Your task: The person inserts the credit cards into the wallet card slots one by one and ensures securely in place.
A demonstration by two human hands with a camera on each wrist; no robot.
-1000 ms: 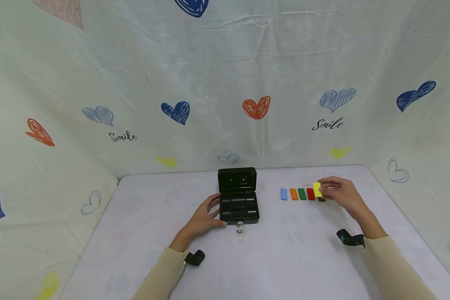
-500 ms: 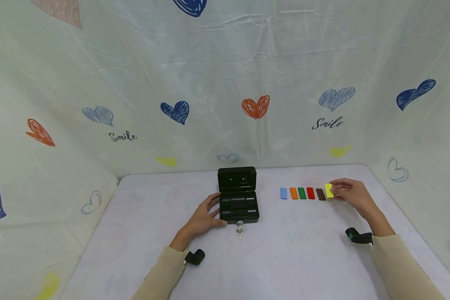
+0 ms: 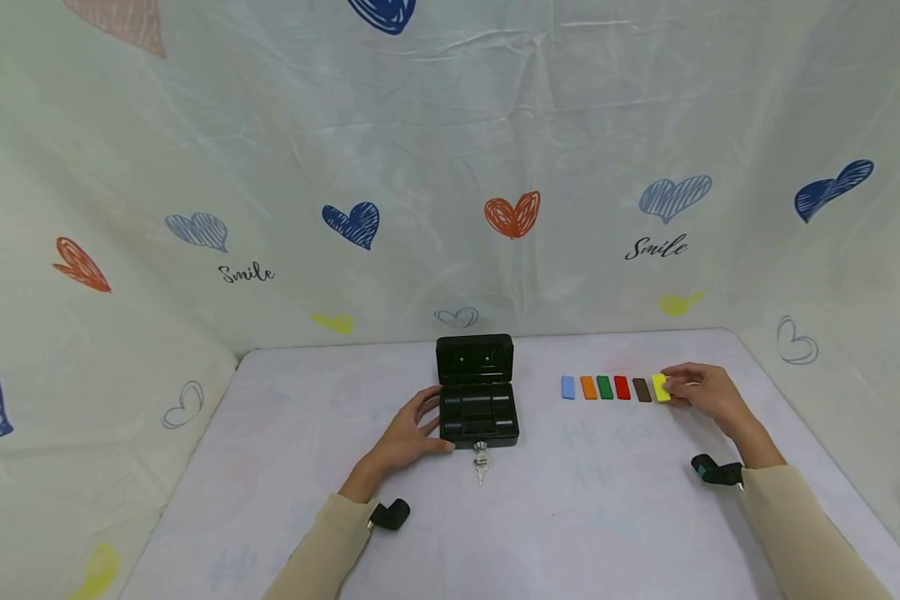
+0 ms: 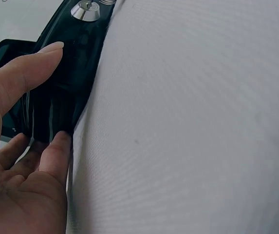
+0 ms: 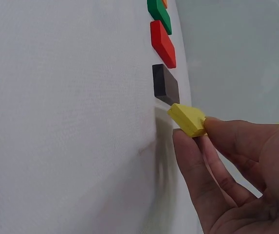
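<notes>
A small black cash box (image 3: 462,427) stands with its lid (image 3: 474,360) raised, and keys (image 3: 482,465) hang from the lock at its front. My left hand (image 3: 399,440) holds the box by its left side, thumb at the front face and fingers along the side wall. Over at the right, my right hand (image 3: 708,398) pinches a yellow rectangular block (image 5: 188,119) between thumb and fingertips. This block is beside the right end of a row, next to a dark brown block (image 5: 166,84). In the right wrist view the yellow block is tilted, with a shadow below it.
The row continues leftward with a red block (image 3: 622,388), a green block (image 3: 605,387), an orange block (image 3: 588,387) and a light blue block (image 3: 567,387). Behind the white table (image 3: 555,533) hangs a pale sheet (image 3: 420,125) printed with hearts.
The yellow block has travelled right in my right hand, from over the brown block to beside it, then slightly lower. My left hand and the box have stayed put.
</notes>
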